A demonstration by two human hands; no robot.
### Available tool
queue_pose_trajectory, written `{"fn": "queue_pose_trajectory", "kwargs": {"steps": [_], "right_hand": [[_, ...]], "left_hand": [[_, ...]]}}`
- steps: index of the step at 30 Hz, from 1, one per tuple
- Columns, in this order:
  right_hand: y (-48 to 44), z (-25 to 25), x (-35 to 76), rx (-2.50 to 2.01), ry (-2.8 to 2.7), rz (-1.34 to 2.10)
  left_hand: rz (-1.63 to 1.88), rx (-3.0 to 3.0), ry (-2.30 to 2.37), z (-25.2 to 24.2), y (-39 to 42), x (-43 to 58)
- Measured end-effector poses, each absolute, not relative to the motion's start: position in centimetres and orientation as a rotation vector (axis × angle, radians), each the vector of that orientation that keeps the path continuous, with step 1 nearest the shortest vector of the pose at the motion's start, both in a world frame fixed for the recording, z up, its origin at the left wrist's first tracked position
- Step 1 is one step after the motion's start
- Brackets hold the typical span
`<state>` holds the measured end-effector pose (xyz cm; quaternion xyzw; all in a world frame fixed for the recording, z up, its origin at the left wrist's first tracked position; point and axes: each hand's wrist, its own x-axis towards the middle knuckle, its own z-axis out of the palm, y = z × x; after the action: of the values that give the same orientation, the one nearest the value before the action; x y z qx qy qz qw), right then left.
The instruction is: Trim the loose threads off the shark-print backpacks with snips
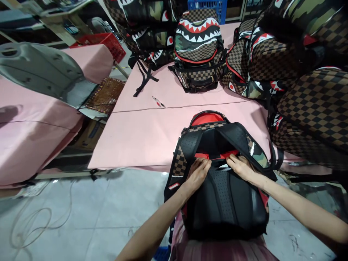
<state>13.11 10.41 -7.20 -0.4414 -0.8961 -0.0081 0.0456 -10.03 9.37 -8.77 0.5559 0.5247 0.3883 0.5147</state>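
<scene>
A backpack (224, 203) leans upright on my lap against the table edge, its black padded back panel facing me and its shoulder straps lifted over the top. The red lining shows in a gap along the panel's upper edge. My left hand (199, 172) is closed, pinching that edge on its left side. Close by on the right, my right hand (240, 166) is closed on the same edge. A small silver pointed piece (224, 166) sticks out beside the right fingertips; what it belongs to is hidden.
Checkered and camouflage backpacks stand at the back (198, 47) and pile up on the right (312, 105). Two pen-like things (158, 102) lie on the pink tabletop (136, 137). Left are a grey chair (40, 72) and a red crate (114, 45). A cord (49, 224) loops on the floor.
</scene>
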Motion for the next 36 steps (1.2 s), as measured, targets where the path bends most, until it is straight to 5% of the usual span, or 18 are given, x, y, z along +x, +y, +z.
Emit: {"fn": "queue_pose_trajectory", "kwargs": {"steps": [8, 21, 31, 36], "right_hand": [[10.9, -7.9, 11.8, -1.499, -2.708, -0.001], [10.6, -8.7, 12.8, -1.302, -2.647, -0.127], [10.7, -8.8, 13.6, -1.279, -2.578, -0.086], [11.8, -8.3, 13.9, -1.297, -2.561, 0.127]], "left_hand": [[0.471, 2.269, 1.355, -8.0, 9.7, -9.5], [0.062, 2.119, 1.812, -4.2, 17.6, -4.6], [-0.071, 2.813, 0.870, -4.6, 20.1, -2.5], [-0.121, 2.732, 0.950, -5.4, 21.4, -1.6]]}}
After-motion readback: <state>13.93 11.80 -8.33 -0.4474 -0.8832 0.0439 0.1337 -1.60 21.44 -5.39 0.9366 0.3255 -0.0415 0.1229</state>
